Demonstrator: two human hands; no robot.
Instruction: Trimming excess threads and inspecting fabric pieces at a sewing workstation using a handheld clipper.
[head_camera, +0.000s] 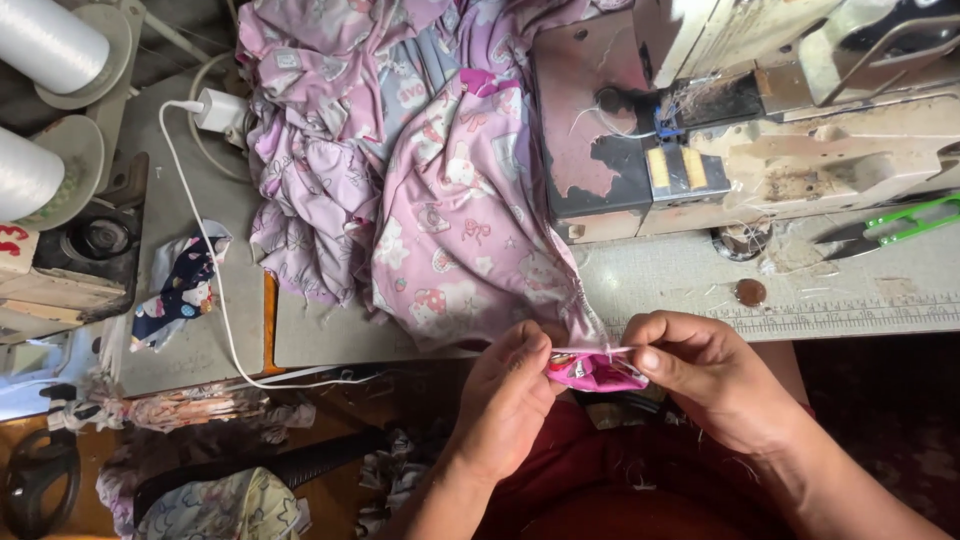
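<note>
My left hand (508, 388) and my right hand (700, 365) pinch the lower edge of a pink printed garment (462, 215) between thumbs and fingers, just below the table's front edge. A short stretch of seam is pulled taut between the two hands, with a bright pink fabric piece (596, 374) bunched under it. The rest of the garment lies piled on the sewing table (330, 330) and runs up beside the worn sewing machine (700, 130).
Green-handled thread snips (900, 225) and a round brown coin-like disc (750, 292) lie on the table at right, above a ruler strip (830, 318). A white charger and cable (215, 110), thread cones (40, 45), and fabric scraps (185, 285) sit left.
</note>
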